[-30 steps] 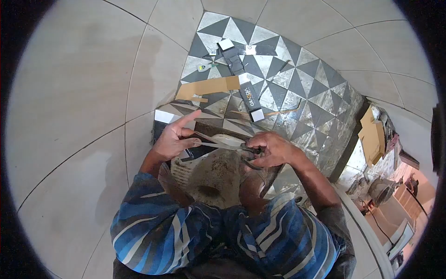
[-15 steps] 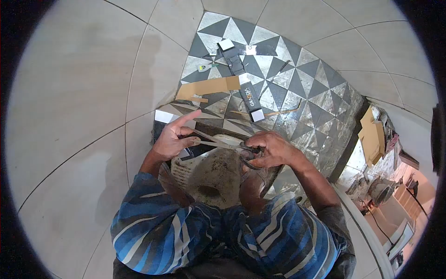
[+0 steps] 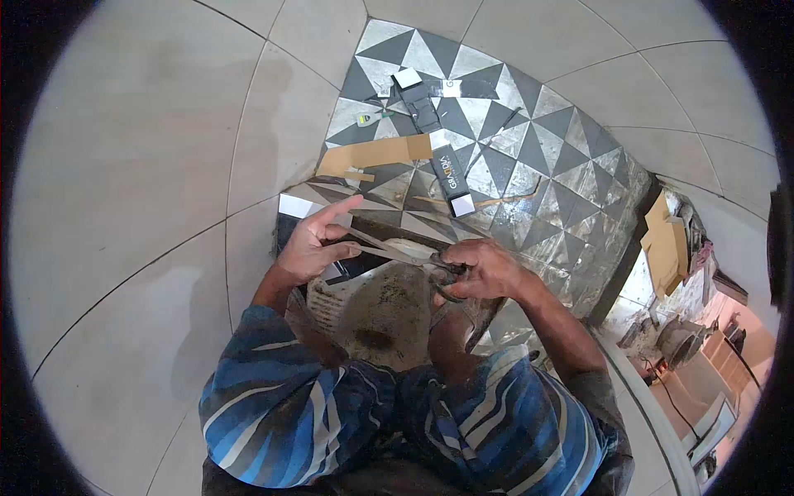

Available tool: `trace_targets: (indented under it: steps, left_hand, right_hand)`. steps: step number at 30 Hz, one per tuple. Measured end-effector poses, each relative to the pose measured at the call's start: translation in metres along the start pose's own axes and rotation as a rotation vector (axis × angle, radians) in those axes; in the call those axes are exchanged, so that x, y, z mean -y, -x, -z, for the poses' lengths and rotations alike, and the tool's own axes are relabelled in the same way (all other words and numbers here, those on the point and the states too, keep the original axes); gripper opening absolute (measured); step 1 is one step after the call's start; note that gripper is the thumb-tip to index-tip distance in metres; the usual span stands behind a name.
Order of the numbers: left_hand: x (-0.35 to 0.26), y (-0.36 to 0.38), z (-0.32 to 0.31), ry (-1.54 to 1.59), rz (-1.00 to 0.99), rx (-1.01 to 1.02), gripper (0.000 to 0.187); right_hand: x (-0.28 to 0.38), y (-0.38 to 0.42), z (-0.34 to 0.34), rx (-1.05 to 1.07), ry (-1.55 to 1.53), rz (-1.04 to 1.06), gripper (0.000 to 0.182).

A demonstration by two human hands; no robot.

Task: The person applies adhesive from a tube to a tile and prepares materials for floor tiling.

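Note:
My right hand [image 3: 484, 269] is wrapped around the handles of a pair of scissors [image 3: 395, 252]. Their blades are spread apart and point left toward my other hand. My left hand [image 3: 314, 241] has its index finger stretched out and its thumb apart, the thumb right at the tip of the lower blade. Beneath both hands lies a stained whitish fixture [image 3: 385, 314] with a ridged left side, between my bare legs. Dark and white cardboard [image 3: 299, 206] lies behind my left hand.
Patterned triangle tiles [image 3: 529, 223] cover the floor ahead. On them lie brown cardboard [image 3: 376, 153], a black printed box [image 3: 447, 169], a small scraper-like tool [image 3: 370, 118] and thin strips. Large pale tiled walls [image 3: 149, 207] stand close on the left and ahead. More cardboard [image 3: 664, 242] leans at right.
The view has shifted slightly. Both hands and the spread scissors keep nearly the same pose.

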State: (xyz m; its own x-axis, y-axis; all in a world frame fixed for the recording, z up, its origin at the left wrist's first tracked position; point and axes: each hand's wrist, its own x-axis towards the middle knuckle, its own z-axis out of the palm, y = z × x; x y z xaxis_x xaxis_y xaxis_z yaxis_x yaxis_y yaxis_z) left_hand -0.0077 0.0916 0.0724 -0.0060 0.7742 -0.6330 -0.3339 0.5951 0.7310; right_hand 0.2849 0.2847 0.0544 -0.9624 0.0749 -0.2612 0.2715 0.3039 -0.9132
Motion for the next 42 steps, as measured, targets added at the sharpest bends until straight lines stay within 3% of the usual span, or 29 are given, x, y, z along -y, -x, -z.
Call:
trace_targets:
  steps: [9, 11, 20, 27, 30, 32, 33, 34, 36, 37, 39, 42]
  left_hand:
    - [0.001, -0.002, 0.000, -0.036, -0.016, -0.003, 0.077]
    - [-0.008, -0.001, -0.001, -0.122, 0.017, -0.012, 0.079]
    - [0.001, -0.003, 0.001, -0.014, 0.016, 0.019, 0.084]
    - [0.010, -0.007, 0.002, -0.033, -0.037, 0.010, 0.084]
    - [0.003, -0.007, 0.000, -0.107, 0.027, -0.056, 0.080]
    - [0.001, -0.005, 0.003, -0.314, 0.090, -0.114, 0.060]
    - [0.010, -0.006, 0.006, -0.315, 0.090, -0.116, 0.060]
    - [0.025, -0.010, 0.009, -0.308, 0.040, -0.166, 0.048]
    - [0.040, -0.013, 0.014, -0.304, -0.011, -0.222, 0.037]
    - [0.040, -0.014, 0.013, -0.360, -0.023, -0.273, 0.031]
    - [0.047, -0.016, 0.012, -0.417, -0.032, -0.328, 0.025]
    - [0.057, -0.024, 0.010, -0.379, -0.067, -0.345, 0.024]
  right_hand:
    - [-0.005, 0.001, -0.002, 0.052, -0.053, -0.091, 0.038]
    - [-0.004, 0.003, -0.001, -0.059, -0.082, -0.193, 0.037]
    - [-0.013, 0.003, -0.001, 0.004, -0.073, -0.098, 0.040]
    - [-0.007, -0.001, 0.000, 0.085, -0.055, -0.184, 0.037]
    - [-0.026, -0.001, -0.003, -0.074, -0.039, -0.197, 0.037]
    - [-0.050, -0.003, 0.003, -0.178, -0.082, -0.453, 0.041]
    - [-0.066, -0.003, 0.003, -0.280, -0.017, -0.443, 0.045]
    - [-0.080, -0.003, 0.007, -0.279, -0.018, -0.439, 0.045]
    - [-0.108, -0.001, 0.016, -0.343, 0.205, -0.727, 0.048]
    - [-0.131, 0.005, 0.014, -0.342, 0.204, -0.722, 0.048]
    - [-0.181, 0.019, 0.005, -0.582, 0.409, -0.724, 0.044]
    - [-0.204, 0.033, 0.008, -0.600, 0.389, -0.767, 0.046]
